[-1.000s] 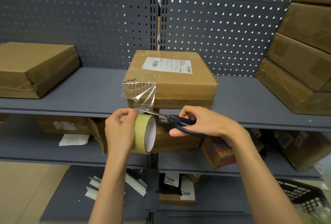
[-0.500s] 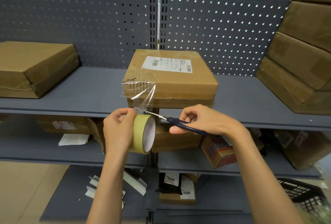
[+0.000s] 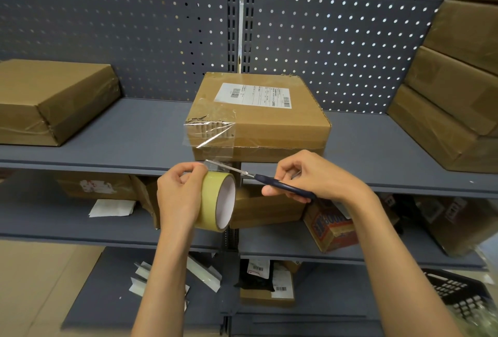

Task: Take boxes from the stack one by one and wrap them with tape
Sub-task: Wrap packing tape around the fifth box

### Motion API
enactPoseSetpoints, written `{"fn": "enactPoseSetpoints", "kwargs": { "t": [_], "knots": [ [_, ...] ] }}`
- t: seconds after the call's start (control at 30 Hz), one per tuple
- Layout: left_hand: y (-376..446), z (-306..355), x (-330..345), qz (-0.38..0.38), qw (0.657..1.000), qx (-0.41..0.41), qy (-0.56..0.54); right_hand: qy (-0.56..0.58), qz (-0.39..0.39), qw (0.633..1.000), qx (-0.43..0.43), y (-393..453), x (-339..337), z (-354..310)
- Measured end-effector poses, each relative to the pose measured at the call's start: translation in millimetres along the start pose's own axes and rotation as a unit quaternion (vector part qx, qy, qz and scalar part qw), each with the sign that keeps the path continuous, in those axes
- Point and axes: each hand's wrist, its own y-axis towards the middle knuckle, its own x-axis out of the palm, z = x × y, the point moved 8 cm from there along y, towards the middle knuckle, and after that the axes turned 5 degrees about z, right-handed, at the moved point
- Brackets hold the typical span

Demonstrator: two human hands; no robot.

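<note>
Above the hands, matt brown cardboard is seen on the box, overlaid by glossy clear tape; bright metal blades and dark plastic handles on the scissors.

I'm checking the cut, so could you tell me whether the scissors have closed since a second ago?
Yes. The scissors have closed, their handles now together; the blade tips remain at the tape strip below the labelled box.

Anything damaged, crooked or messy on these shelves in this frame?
Yes. The labelled box has a torn front-left top edge under wrinkled clear tape. On the lower shelf, a printed carton sits tilted, and loose white strips litter the bottom shelf.
</note>
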Motion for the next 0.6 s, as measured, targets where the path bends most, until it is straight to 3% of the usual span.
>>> {"fn": "enactPoseSetpoints", "kwargs": {
  "t": [0.6],
  "knots": [
    [1.8,-4.5,-11.7,0.016,1.0,-0.003,-0.007,-0.049,0.022,0.998,-0.012,0.6,10.6,0.2]
  ]
}}
